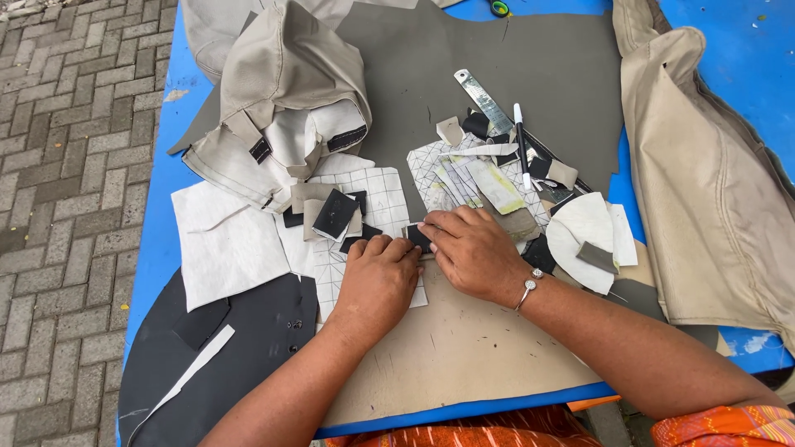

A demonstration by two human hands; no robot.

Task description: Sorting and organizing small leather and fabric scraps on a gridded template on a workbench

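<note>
My left hand (378,277) and my right hand (469,251) meet at the middle of the table. Both pinch one small black piece (416,236) between their fingertips, over a white gridded pattern sheet (377,194). My right wrist wears a silver bracelet (528,287). Left of my hands lies a little stack of black and beige cut pieces (331,213). Just beyond my right hand sits a heap of beige, white and black scraps (489,178).
A beige fabric bag (286,99) lies at the back left on a grey sheet (431,74). A metal ruler (483,99) and a white pen (522,145) rest behind the scraps. More beige fabric (712,174) covers the right side. Blue table (157,240), tan board (464,348), brick paving left.
</note>
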